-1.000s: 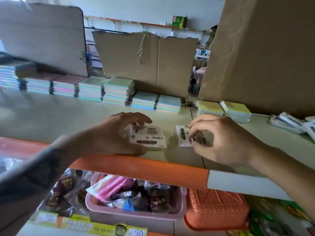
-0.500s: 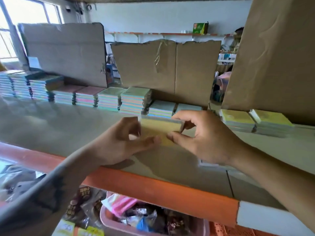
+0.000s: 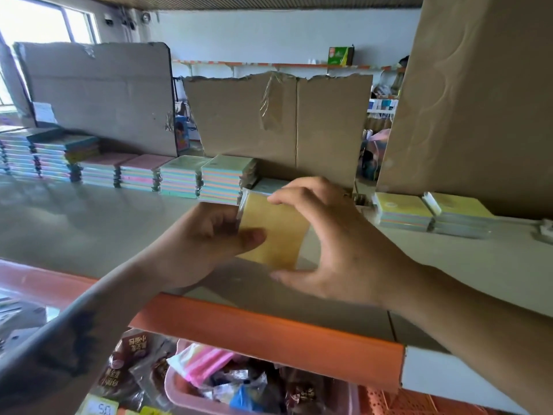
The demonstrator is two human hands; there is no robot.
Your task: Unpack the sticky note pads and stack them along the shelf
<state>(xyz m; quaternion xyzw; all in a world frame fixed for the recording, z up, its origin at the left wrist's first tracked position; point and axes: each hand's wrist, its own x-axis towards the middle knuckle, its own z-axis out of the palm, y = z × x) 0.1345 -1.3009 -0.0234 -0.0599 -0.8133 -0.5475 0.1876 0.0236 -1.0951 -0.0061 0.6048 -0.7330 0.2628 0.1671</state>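
Both hands are up over the shelf (image 3: 89,223) now, sharing one yellow sticky note pad (image 3: 273,232). A second ago each hand had its own white-wrapped pack lying flat near the shelf's front edge; half a second ago the two had come together on this yellow pad, held low and wide. Since then the pad has been lifted and tipped, so its yellow face stands steeper toward me, with a clear wrapper edge showing at its upper left corner.

The left hand (image 3: 206,244) has its grip pinching the pad's left edge, thumb pressed across the yellow face and fingers curled behind. The right hand (image 3: 332,238) clasps the pad from the other side, fingertips hooked over the top edge and the thumb under the bottom corner.

The pad hangs above the shelf, in front of the row of pastel stacks (image 3: 179,175) lined against the cardboard sheet (image 3: 278,124). Two yellow-topped stacks (image 3: 431,211) sit to the right below a big cardboard box (image 3: 478,94). Under the orange shelf lip, a pink basket (image 3: 185,396) holds wrapped snacks.
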